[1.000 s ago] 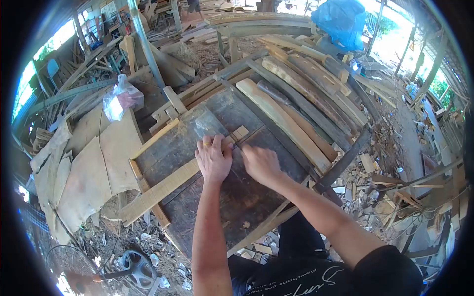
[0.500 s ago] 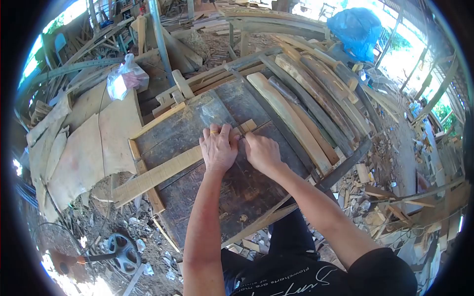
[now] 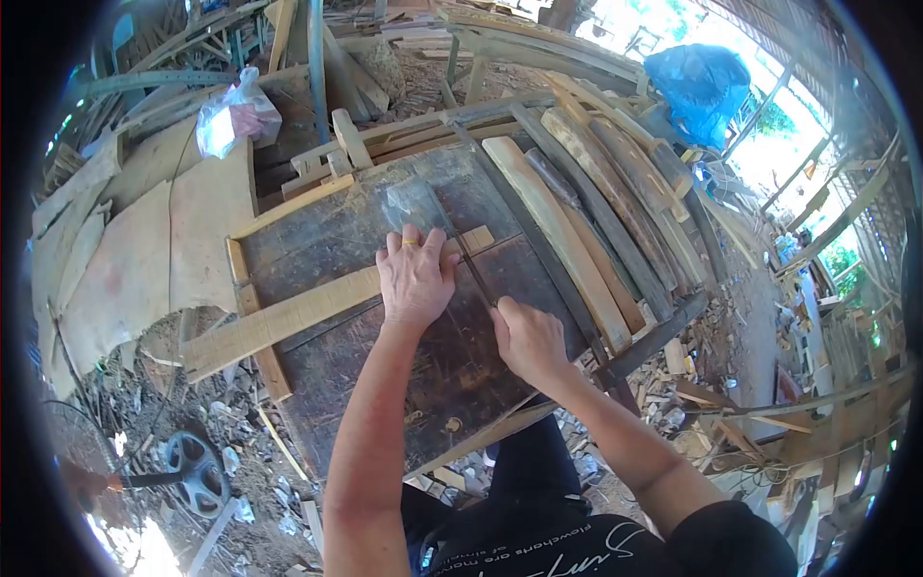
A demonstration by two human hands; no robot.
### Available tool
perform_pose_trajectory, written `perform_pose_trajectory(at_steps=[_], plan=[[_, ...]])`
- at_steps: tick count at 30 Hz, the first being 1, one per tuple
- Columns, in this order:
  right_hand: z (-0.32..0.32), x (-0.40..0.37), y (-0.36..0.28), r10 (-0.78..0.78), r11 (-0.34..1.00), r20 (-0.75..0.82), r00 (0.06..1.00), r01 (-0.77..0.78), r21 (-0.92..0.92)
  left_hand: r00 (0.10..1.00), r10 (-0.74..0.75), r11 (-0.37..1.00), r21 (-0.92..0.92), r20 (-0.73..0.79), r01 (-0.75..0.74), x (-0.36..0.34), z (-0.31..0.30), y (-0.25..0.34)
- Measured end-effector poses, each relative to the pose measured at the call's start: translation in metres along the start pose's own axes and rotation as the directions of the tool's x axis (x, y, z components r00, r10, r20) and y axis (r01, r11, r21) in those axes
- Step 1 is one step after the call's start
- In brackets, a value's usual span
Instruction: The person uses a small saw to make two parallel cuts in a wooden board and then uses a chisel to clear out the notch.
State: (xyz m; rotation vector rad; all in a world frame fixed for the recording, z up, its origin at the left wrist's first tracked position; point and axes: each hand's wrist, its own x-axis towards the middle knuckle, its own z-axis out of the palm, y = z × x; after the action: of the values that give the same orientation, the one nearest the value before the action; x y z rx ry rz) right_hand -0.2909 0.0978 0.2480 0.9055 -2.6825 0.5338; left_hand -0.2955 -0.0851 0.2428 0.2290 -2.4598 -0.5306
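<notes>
A long light wooden board [image 3: 288,322] lies slantwise across the dark worktable [image 3: 375,385], its left end past the table's edge. My left hand [image 3: 415,277] presses on the board near its right end, fingers bent over it and thumb at the right side. Just right of that hand, a thin dark saw-like blade [image 3: 471,264] crosses the board. My right hand [image 3: 532,338] is closed round the near end of this tool, below the board; its handle is hidden in my fist. The board's short end shows to the right of the blade.
Several long wooden pieces [image 3: 558,231] lie side by side on the table's right. A blue plastic bag [image 3: 700,91] hangs at the back right. At the left are large thin sheets [image 3: 135,250] and a clear bag [image 3: 238,117]. A wheel [image 3: 197,473] stands on the littered ground.
My right hand has moved toward my body and away from my left hand, drawing the tool back, so more of its blade shows. The whole view has shifted slightly.
</notes>
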Motion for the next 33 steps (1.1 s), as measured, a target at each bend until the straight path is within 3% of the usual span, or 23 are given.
perform_pose_trajectory(at_steps=[2,4,7,11,15,24,27,30,33], plan=[[0.005,-0.001,0.001,0.047,0.999,0.032,0.998,-0.047,0.005,1.0,0.019,1.0,-0.002,0.015,-0.019,-0.002,0.004,-0.001],[0.023,0.035,0.003,-0.039,0.999,-0.115,0.993,0.038,-0.005,1.0,0.02,1.0,0.022,0.015,-0.021,0.0,0.003,-0.001],[0.025,0.045,0.003,-0.065,0.996,-0.13,0.989,0.071,0.045,1.0,0.019,0.999,0.033,0.01,-0.019,-0.001,0.001,0.001],[0.0,-0.011,0.006,-0.012,1.0,-0.01,1.0,0.012,0.011,1.0,0.015,1.0,0.019,0.016,-0.015,0.0,0.001,0.0],[0.022,0.029,0.006,-0.053,0.998,-0.141,0.989,0.055,0.013,0.999,0.037,0.999,0.007,-0.013,-0.037,0.0,0.005,-0.001],[0.006,0.002,-0.001,0.021,0.999,-0.038,0.999,-0.022,-0.023,0.999,-0.004,1.0,0.03,0.051,0.003,-0.001,0.0,0.001],[0.024,0.036,0.003,-0.06,0.998,-0.15,0.987,0.058,-0.012,1.0,0.01,1.0,0.025,0.02,-0.01,0.001,0.0,-0.001],[0.018,0.024,0.008,-0.07,0.997,-0.131,0.989,0.075,0.031,1.0,0.01,1.0,0.026,-0.016,-0.01,0.001,0.001,0.0],[-0.001,-0.012,0.006,0.007,0.998,-0.007,1.0,-0.007,0.061,1.0,-0.004,1.0,-0.005,0.018,0.004,0.001,-0.001,0.001]])
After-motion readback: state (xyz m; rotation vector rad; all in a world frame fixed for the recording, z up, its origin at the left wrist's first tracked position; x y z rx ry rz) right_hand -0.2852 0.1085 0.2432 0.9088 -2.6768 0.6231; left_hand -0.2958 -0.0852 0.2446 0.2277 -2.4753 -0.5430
